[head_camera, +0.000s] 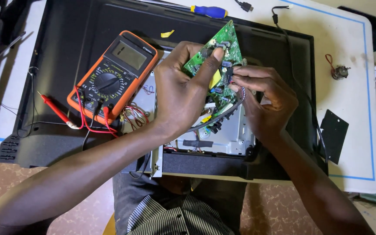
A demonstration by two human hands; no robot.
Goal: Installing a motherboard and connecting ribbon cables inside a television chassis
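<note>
Striped shirt [170, 217] lowest in view. Left hand [181, 93] fingers pinch the green circuit board [223, 52] above the metal chassis [223, 135]; right hand [268, 102] fingertips close on its wire bundle [242, 92]. Yellow label [215, 79] partly hidden. Orange multimeter [114, 74] left on desk [353, 87].

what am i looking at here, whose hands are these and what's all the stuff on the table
This is one picture from a camera worn on a person's head, looking down at their own two bare hands. No machine is at work.

The left hand holds a green circuit board tilted up, thumb pressed on its face. The right hand pinches a small bundle of thin wires at the board's edge.

Beneath lies a large black flat-screen set, back side up, with a bare metal plate showing. An orange multimeter rests on it, with a red probe beside it. All of it sits on a white table, where a blue and yellow screwdriver lies at the far edge.
</note>
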